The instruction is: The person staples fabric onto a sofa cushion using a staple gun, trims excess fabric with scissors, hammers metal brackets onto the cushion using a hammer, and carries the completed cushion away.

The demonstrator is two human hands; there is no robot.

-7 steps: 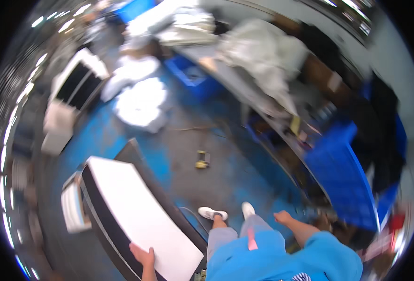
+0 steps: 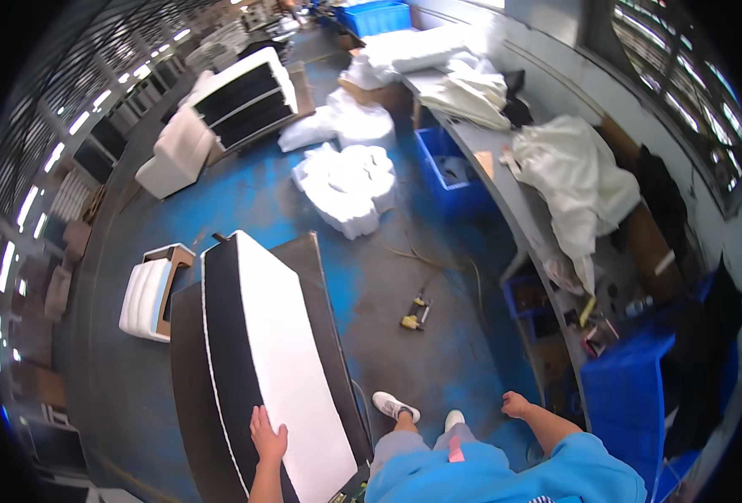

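My left hand (image 2: 268,433) rests with fingers spread on a long upholstered furniture piece (image 2: 278,310), near the line where its white face meets a black strip. This piece lies on a dark board-like surface (image 2: 314,289) that shows along both sides. My right hand (image 2: 516,405) hangs in the air to the right of my legs, its fingers loosely curled and nothing visible in them. Beyond my shoes, a yellow and black hand tool (image 2: 416,313), like a nail or staple gun, lies on the floor with a hose beside it.
On the right runs a long workbench (image 2: 505,197) with cream fabric (image 2: 576,176) on it. A blue bin (image 2: 450,189) and white wrapped bundles (image 2: 346,184) stand farther off. A blue panel (image 2: 622,402) is close on my right. At left are a small white padded piece (image 2: 146,295) and a white sofa (image 2: 253,84).
The view has swung left, so surroundings have shifted rightward in the picture. My left hand stays on the upholstered piece, its fingers now spread flatter. My right hand is still free.
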